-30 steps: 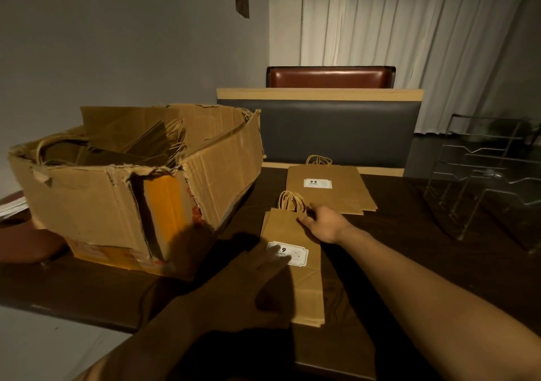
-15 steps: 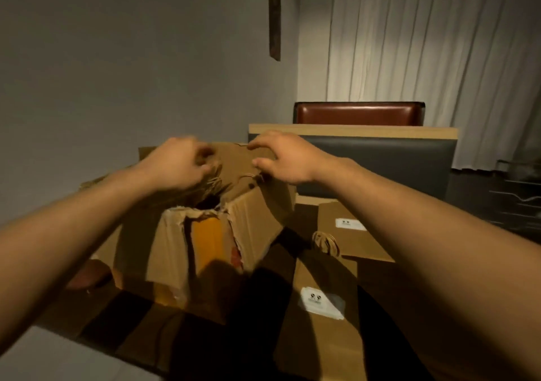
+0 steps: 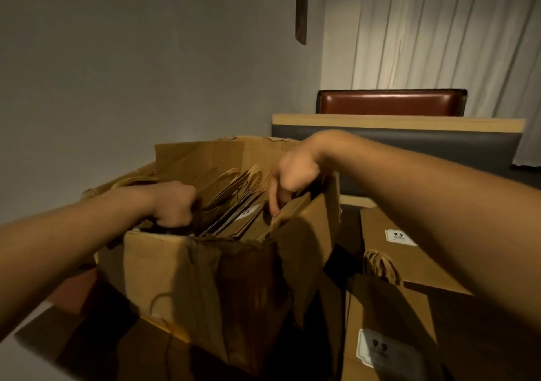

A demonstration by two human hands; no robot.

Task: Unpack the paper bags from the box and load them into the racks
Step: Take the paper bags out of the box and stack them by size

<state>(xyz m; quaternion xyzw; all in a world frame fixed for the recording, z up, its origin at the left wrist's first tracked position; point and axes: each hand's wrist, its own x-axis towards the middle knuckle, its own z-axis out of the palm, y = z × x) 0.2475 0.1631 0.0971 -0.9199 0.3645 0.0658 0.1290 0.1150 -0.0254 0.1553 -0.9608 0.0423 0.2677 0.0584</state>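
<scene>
A torn cardboard box (image 3: 181, 278) stands on the dark table (image 3: 468, 351), left of centre. Several brown paper bags (image 3: 234, 208) with twisted handles stand upright inside it. My left hand (image 3: 172, 205) is closed in a fist on the bags at the left side of the box. My right hand (image 3: 292, 175) reaches in from above at the right side, index finger pushed down between bags by the box wall; its grip is hidden. Two flat paper bags with white labels lie on the table to the right, the far bag (image 3: 409, 260) and the near bag (image 3: 389, 336). No rack is in view.
A dark padded bench back (image 3: 395, 143) with a wooden top rail runs behind the table, with a red-brown chair back (image 3: 389, 102) beyond it. A pale curtain (image 3: 439, 29) hangs at the back right and a grey wall fills the left.
My hands left the flat bag on the table, rose to the box rim, and have now gone down into the box among the bags. The view has moved closer to the box.
</scene>
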